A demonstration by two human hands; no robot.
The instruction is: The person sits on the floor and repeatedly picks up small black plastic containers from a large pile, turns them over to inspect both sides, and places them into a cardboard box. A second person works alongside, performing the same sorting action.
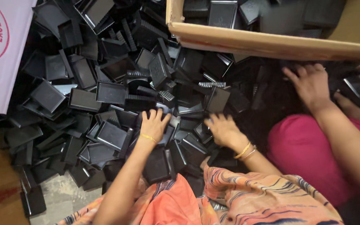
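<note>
A big heap of black square plastic caps (109,91) covers the floor in front of me. My left hand (154,124), with a gold bangle at the wrist, lies fingers-down on the caps near the middle of the heap, curled over one or two of them. My right hand (223,130), also with bangles, presses into the caps just to the right, fingers spread and partly buried. Whether either hand has a cap gripped is hidden.
An open cardboard box (271,43) holding more black caps stands at the top right. Another person in pink (305,150) sits at my right, their hand (311,83) reaching into the heap. A white printed sheet (1,54) lies at the top left. My orange patterned garment (246,200) fills the bottom.
</note>
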